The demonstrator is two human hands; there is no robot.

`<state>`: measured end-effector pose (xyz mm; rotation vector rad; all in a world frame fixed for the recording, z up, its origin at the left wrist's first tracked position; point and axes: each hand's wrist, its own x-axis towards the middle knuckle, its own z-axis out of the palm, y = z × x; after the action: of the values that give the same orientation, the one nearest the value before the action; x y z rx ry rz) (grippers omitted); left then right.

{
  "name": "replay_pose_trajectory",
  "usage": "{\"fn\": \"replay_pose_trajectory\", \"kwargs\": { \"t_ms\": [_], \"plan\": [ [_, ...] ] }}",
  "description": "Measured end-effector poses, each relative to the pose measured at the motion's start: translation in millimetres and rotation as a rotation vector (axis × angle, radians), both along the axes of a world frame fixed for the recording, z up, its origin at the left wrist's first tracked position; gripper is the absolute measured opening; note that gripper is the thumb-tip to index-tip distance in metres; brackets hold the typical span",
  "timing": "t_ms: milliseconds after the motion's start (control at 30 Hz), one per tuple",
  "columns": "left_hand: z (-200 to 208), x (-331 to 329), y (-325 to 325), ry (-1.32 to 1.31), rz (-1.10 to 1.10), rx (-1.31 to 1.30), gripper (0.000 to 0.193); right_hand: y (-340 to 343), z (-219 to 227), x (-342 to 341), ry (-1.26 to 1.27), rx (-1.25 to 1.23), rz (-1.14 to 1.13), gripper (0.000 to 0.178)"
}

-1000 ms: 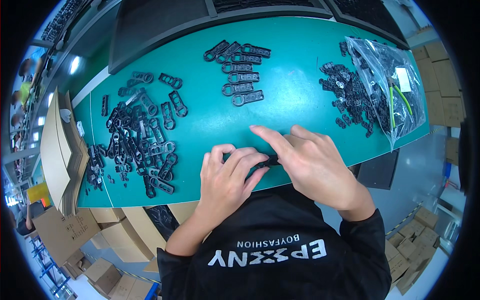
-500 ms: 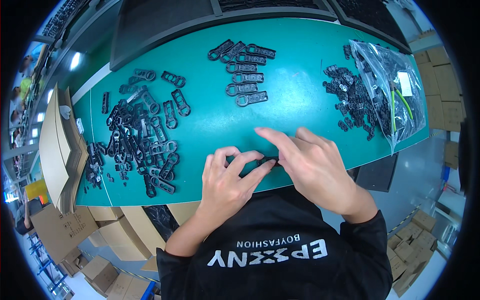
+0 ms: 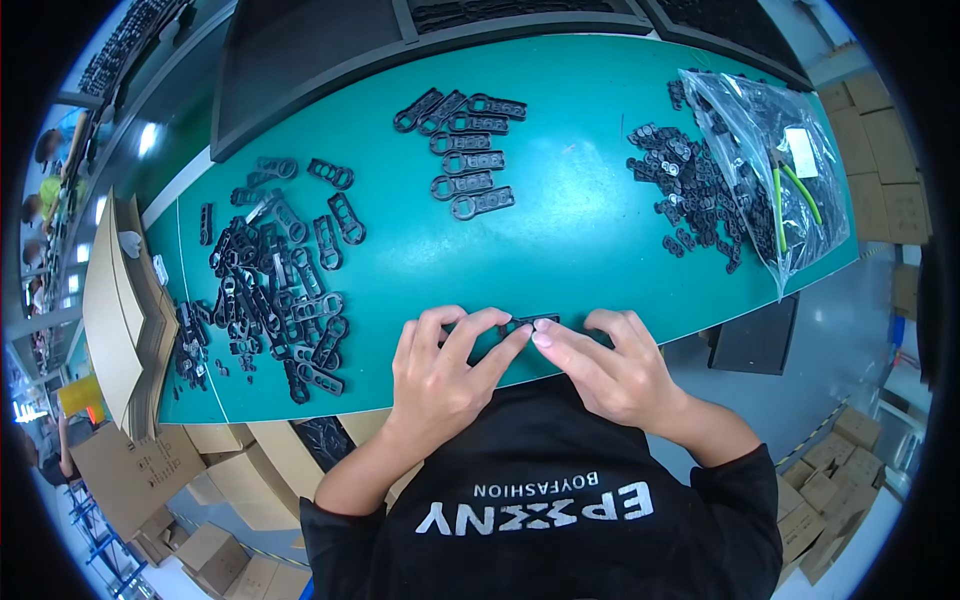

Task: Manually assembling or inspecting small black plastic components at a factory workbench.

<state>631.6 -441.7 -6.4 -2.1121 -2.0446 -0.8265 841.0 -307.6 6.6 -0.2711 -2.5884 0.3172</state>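
Close to the table's front edge, my left hand (image 3: 438,372) pinches a black plastic part (image 3: 519,322) between thumb and fingertips. Much of that part is hidden by the fingers; it looks like the long ring-ended pieces lying about. Against its right side my right hand (image 3: 622,372) presses its closed fingertips. Whether a smaller piece sits under them I cannot make out. Ahead of both hands lies a column of black ring-ended parts (image 3: 474,160), several of them laid roughly parallel.
A heap of similar ring-ended parts (image 3: 262,283) spreads over the left of the green table (image 3: 400,250). At the right lie many small black pieces (image 3: 690,185), partly in a clear plastic bag (image 3: 815,215) with green-handled cutters (image 3: 779,210) on it. Cardboard sheets (image 3: 115,310) stand at the left edge.
My right hand has come down, its raised index finger now lowered to the black part beside the thumb. My left hand keeps its pinch. The whole view has shifted slightly.
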Motion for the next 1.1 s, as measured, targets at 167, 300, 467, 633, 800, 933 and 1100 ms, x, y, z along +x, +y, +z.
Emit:
{"fn": "replay_pose_trajectory", "kwargs": {
  "t_ms": [167, 300, 467, 633, 800, 933, 1100],
  "plan": [
    [3.3, 3.4, 5.4, -0.01, 0.008, 0.004, 0.037, 2.5, 2.5, 1.1, -0.007, -0.11, 0.011, 0.059],
    [14.0, -1.0, 10.3, 0.026, -0.02, -0.026, 0.029, 3.6, 7.7, -0.2, 0.055, -0.374, -0.001, 0.052],
    [26.9, -33.2, 34.5, 0.067, 0.069, -0.078, 0.022, 45.9, 13.6, 26.6, 0.209, -0.197, -0.308, 0.046],
    [36.5, -56.9, 75.1, 0.162, 0.094, -0.033, 0.018, 69.9, 14.3, 31.0, 0.067, -0.31, -0.557, 0.051],
    [46.3, -85.7, 75.1, 0.129, 0.108, -0.014, 0.017, 72.3, 13.5, 35.4, 0.098, -0.422, -0.636, 0.056],
    [58.9, -165.2, 65.6, 0.316, 0.292, -0.088, 0.019, 75.8, 16.1, 36.1, 0.057, -0.681, -0.616, 0.06],
    [51.2, -202.4, 66.3, 0.349, 0.146, -0.208, 0.027, 72.7, 10.5, 26.9, 0.099, -0.751, -0.456, 0.063]
  ]
}}
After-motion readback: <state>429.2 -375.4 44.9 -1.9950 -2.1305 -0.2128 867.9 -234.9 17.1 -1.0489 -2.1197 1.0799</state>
